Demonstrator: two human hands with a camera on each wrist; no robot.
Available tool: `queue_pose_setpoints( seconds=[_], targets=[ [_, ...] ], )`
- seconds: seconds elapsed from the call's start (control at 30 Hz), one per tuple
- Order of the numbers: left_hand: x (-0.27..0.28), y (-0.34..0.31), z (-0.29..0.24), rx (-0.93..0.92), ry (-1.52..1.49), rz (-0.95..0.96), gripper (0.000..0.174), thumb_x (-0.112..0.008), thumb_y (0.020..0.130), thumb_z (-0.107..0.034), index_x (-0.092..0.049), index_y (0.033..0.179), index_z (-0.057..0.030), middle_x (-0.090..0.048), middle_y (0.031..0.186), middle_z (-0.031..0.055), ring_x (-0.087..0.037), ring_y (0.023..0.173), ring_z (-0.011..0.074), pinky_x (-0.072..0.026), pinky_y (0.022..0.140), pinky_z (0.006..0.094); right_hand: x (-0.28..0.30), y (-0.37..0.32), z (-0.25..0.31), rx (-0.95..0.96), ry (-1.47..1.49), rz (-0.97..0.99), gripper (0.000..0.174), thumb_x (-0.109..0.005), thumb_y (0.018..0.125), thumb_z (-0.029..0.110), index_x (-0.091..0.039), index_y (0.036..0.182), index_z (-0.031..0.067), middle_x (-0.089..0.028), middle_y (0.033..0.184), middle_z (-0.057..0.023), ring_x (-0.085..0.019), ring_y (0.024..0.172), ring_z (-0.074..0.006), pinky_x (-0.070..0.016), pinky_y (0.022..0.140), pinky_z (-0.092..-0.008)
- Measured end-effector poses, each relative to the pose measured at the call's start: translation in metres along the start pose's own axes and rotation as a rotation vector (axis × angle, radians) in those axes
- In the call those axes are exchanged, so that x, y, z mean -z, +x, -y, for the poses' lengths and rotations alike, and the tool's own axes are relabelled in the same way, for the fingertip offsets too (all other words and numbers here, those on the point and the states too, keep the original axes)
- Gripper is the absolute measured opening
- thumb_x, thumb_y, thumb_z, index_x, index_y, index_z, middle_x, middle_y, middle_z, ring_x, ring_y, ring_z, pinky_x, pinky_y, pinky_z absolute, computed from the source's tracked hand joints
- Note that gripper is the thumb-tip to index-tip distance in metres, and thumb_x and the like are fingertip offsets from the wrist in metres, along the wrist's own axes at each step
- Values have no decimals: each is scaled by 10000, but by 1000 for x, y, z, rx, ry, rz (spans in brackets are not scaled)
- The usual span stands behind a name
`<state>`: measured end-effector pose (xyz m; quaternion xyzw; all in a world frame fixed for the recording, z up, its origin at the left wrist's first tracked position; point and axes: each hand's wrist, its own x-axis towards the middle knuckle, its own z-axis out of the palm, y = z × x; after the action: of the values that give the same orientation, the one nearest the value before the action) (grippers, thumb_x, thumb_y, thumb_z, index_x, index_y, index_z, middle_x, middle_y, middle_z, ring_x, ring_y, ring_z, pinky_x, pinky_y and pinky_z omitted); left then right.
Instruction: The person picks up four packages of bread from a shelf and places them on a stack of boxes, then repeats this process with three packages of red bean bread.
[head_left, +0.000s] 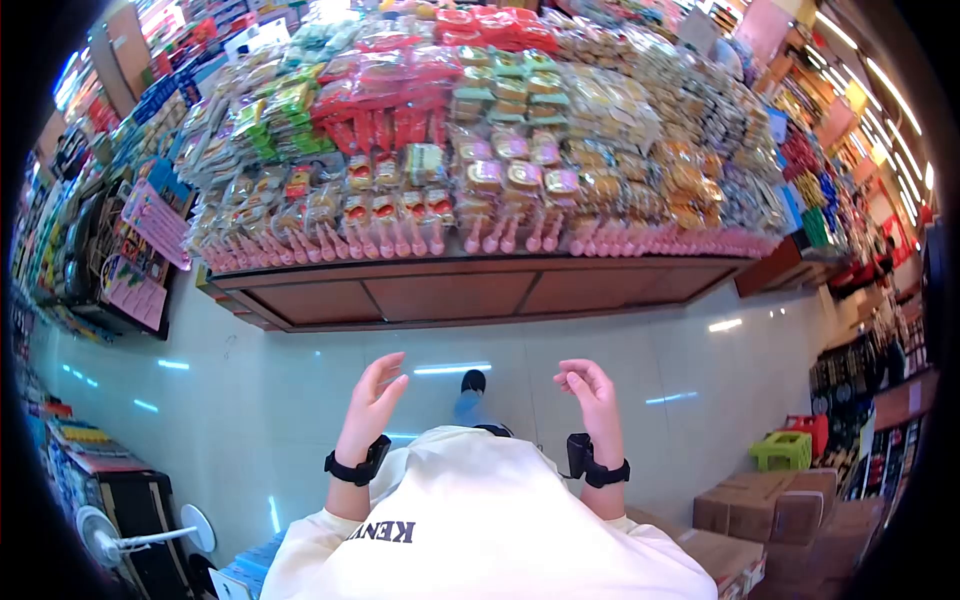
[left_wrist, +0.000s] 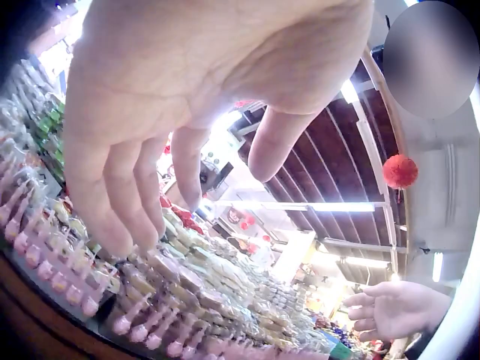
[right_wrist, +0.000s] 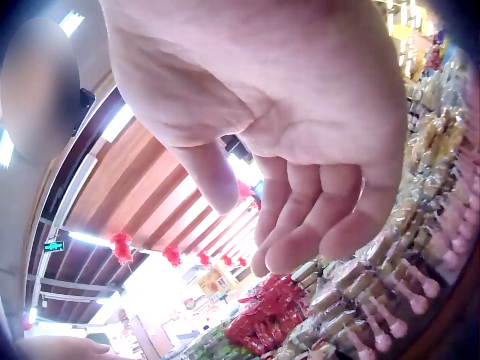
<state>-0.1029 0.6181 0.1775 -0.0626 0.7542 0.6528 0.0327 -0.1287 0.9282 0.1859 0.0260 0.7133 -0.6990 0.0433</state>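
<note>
My left hand (head_left: 372, 405) is held out in front of my body over the tiled floor, palm turned inward, fingers loosely bent and holding nothing. Level with it on the other side, my right hand (head_left: 592, 398) hangs in the air with relaxed fingers and nothing in its grasp. Both wrists wear black straps. Nearest to both hands is a wide display stand (head_left: 450, 292), heaped with clear-wrapped packages (head_left: 485, 178). Pink rounded pieces (head_left: 505, 235) line its front edge. In the wrist views each palm shows bare, with the packages beyond the fingers.
Cardboard boxes (head_left: 760, 505) stand at the right, near a green stool (head_left: 782, 450). A white fan (head_left: 150, 538) is at the lower left. Pink signs (head_left: 157, 222) stand before shelves on the left. More stocked shelving (head_left: 850, 385) lines the right side.
</note>
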Motion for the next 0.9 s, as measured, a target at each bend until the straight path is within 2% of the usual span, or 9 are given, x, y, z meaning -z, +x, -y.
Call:
queue_pose_setpoints(
  seconds=[0.13, 0.23, 0.43, 0.63, 0.7, 0.9],
  targets=[
    [4, 37, -8, -9, -17, -77, 352, -521, 908, -130, -480, 1233, -1, -528, 1216, 107, -487, 1135, 190, -387, 959, 292, 1, 65, 7, 64, 0, 62, 183, -510, 906, 89, -575, 1053, 1, -619, 904, -60, -580, 868, -121, -456, 788, -254],
    [6, 69, -28, -80, -21, -117, 377, -557, 891, -162, -489, 1234, -19, -531, 1214, 102, -497, 1128, 219, -410, 933, 320, -2, 108, 24, 110, -15, 78, 181, -513, 904, 89, -575, 1051, 2, -618, 912, -60, -579, 866, -117, -454, 789, -251],
    [-4, 133, -43, -138, -2, -205, 382, -575, 877, -157, -498, 1227, -24, -532, 1199, 102, -504, 1114, 214, -412, 926, 316, 8, 178, 44, 134, -41, 159, 171, -510, 905, 81, -574, 1041, 0, -619, 906, -51, -573, 855, -104, -453, 776, -243],
    [-26, 165, -27, -72, -46, -204, 384, -593, 866, -160, -508, 1215, -25, -528, 1199, 98, -515, 1100, 204, -419, 921, 319, 34, 230, 33, 136, -87, 181, 174, -501, 905, 69, -574, 1044, -4, -618, 896, -51, -573, 837, -105, -457, 767, -242],
    [-29, 169, -29, -51, -47, -228, 384, -596, 865, -162, -509, 1215, -28, -529, 1196, 97, -518, 1095, 205, -423, 918, 319, 36, 239, 33, 80, -97, 153, 175, -501, 904, 69, -573, 1044, -8, -619, 896, -54, -571, 836, -103, -457, 768, -242],
    [-26, 187, -29, -32, -21, -276, 382, -600, 865, -168, -511, 1212, -36, -530, 1188, 94, -531, 1076, 205, -433, 907, 318, 31, 261, 25, 9, -80, 231, 181, -509, 898, 67, -573, 1051, -6, -611, 909, -55, -576, 852, -114, -455, 775, -243]
  ],
)
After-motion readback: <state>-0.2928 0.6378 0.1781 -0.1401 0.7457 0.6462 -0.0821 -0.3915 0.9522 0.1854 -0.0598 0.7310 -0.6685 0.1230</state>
